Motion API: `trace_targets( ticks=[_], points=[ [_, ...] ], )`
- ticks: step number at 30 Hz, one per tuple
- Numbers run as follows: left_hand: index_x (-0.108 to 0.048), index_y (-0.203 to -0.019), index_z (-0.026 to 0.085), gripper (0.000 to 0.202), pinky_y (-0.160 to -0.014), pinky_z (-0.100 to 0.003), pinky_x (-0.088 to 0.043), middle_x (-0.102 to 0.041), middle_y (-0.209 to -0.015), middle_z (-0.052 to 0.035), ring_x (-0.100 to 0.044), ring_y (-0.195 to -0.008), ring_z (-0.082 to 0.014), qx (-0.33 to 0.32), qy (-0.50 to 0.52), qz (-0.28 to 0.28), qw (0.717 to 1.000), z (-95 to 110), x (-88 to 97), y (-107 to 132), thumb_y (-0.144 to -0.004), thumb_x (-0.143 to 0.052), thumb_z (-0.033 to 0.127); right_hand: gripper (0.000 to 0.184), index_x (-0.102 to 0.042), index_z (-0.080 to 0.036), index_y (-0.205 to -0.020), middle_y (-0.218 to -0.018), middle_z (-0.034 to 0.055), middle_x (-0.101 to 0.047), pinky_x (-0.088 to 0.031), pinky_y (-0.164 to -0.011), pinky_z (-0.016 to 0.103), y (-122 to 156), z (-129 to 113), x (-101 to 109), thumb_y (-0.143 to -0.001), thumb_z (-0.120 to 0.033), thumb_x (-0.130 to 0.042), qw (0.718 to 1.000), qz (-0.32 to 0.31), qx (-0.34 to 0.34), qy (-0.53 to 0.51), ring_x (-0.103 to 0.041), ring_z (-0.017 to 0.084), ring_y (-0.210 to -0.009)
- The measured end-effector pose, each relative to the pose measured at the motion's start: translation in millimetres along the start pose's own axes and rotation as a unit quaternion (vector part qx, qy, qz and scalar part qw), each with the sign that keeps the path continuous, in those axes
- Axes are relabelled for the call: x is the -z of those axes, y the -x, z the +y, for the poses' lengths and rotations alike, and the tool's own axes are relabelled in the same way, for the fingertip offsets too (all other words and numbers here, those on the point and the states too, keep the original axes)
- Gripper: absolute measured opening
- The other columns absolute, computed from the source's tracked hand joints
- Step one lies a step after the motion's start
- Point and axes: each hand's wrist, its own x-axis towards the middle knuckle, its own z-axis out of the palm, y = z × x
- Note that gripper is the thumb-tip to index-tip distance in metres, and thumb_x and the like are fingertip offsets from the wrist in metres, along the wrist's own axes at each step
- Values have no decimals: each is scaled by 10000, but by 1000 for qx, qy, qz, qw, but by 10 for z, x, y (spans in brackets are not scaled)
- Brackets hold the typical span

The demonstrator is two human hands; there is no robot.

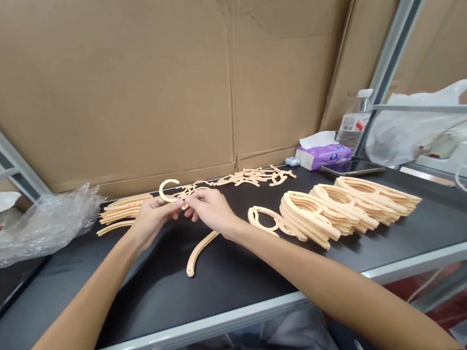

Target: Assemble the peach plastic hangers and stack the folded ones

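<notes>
A beige plastic hanger hook [162, 192] stands up between my two hands, its curve opening to the right. My left hand [152, 218] pinches it near its base. My right hand [213, 209] closes its fingers at the same spot, and a small beige part [185, 206] shows there between the fingertips. Below my right hand, a curved hanger arm [197, 254] lies on the black tabletop, its upper end hidden by the hand. Behind my left hand, several hanger arms [120, 212] lie stacked.
Small loose beige parts [255, 176] are scattered at the back. On the right, folded hangers [310, 213] lie in overlapping piles. Behind them are a phone [352, 168], a purple tissue pack [323, 155] and a bottle [355, 120]. Clear plastic bags [46, 225] are at the left.
</notes>
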Motion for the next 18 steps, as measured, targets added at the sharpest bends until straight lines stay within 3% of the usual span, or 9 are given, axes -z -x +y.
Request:
trace_targets(
  ticks=[2,4,6,8,11,13,15,18],
  points=[
    [-716,-645,144,275,-597,-269,-413,-627,-632,-26,-517,-597,-123,6,-1,22,1000,3,25,-8,-569,-852,371,200,-709,-172,-807,-760,37,-720,-500,-694,253,45,-70,58,-892,-225,-537,991,-18,47,122,-660,143,-700],
    [-710,-625,146,263,-587,-272,-411,-627,-619,-27,-521,-589,-128,12,-22,42,999,-13,57,-19,-552,-852,355,186,-732,-196,-827,-832,42,-738,-480,-745,279,90,-134,122,-854,-221,-549,965,-33,94,244,-667,176,-799],
    [-710,-623,151,249,-582,-270,-408,-625,-606,-22,-520,-584,-130,16,-50,54,997,-44,94,-32,-556,-844,350,186,-746,-218,-847,-874,35,-746,-463,-740,279,126,-191,184,-802,-203,-567,941,-63,99,316,-665,189,-831],
    [-710,-620,160,229,-577,-267,-402,-616,-587,-13,-513,-578,-132,16,-81,61,995,-80,131,-46,-568,-833,347,194,-755,-231,-885,-839,22,-743,-451,-693,260,152,-246,240,-752,-216,-614,922,-142,71,352,-663,183,-795],
    [-723,-630,174,200,-570,-262,-393,-632,-597,-10,-508,-579,-134,21,-116,68,991,-121,178,-66,-582,-820,342,349,-742,-218,-1040,-664,-2,-695,-443,-634,238,182,-317,300,-704,-310,-725,867,-328,12,374,-657,175,-695],
    [-740,-652,178,194,-568,-261,-392,-656,-625,-17,-510,-582,-135,26,-130,71,989,-132,196,-76,-586,-817,343,460,-719,-209,-1128,-634,-12,-678,-441,-631,233,199,-337,310,-690,-344,-766,839,-389,5,380,-655,169,-671],
    [-752,-674,178,201,-576,-262,-405,-687,-675,-30,-518,-592,-138,29,-129,66,989,-134,201,-80,-586,-819,345,421,-730,-236,-1113,-729,7,-707,-436,-650,237,215,-319,290,-711,-360,-765,839,-372,29,395,-665,175,-731],
    [-762,-717,174,230,-603,-264,-435,-716,-753,-46,-541,-617,-139,30,-105,58,992,-130,191,-77,-580,-829,346,242,-755,-287,-1007,-898,37,-728,-435,-683,267,231,-234,222,-809,-408,-686,848,-298,74,432,-671,219,-871]
  ],
)
